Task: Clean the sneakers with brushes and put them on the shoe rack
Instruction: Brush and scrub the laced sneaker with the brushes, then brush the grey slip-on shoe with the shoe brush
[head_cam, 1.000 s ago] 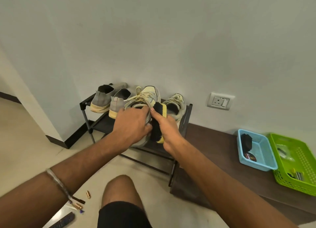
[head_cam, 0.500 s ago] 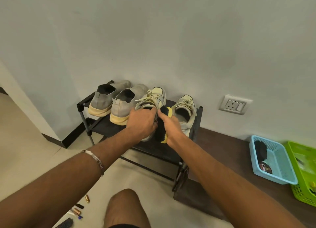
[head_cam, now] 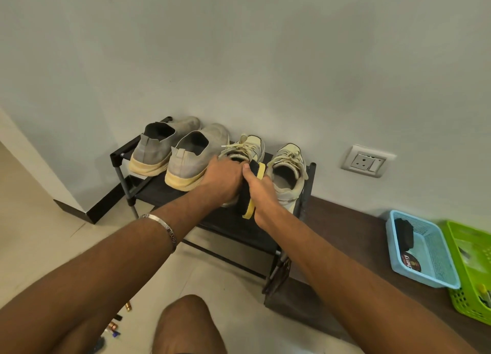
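Head camera: your left hand (head_cam: 224,179) is gripping a cream sneaker (head_cam: 245,151) on the shoe rack (head_cam: 231,224), while your right hand (head_cam: 263,194) is holding a black-and-yellow brush (head_cam: 252,191) against it.

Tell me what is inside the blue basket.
The blue basket holds a black brush and a round polish tin. Its near wall hides part of the floor inside.

Home entryway or hall corner: shoe rack (head_cam: 125,155) with worn shoes (head_cam: 159,146) against plain painted wall (head_cam: 239,48), wall socket (head_cam: 368,162), tiled floor (head_cam: 34,220), plastic baskets (head_cam: 435,250) of shoe-care bits.
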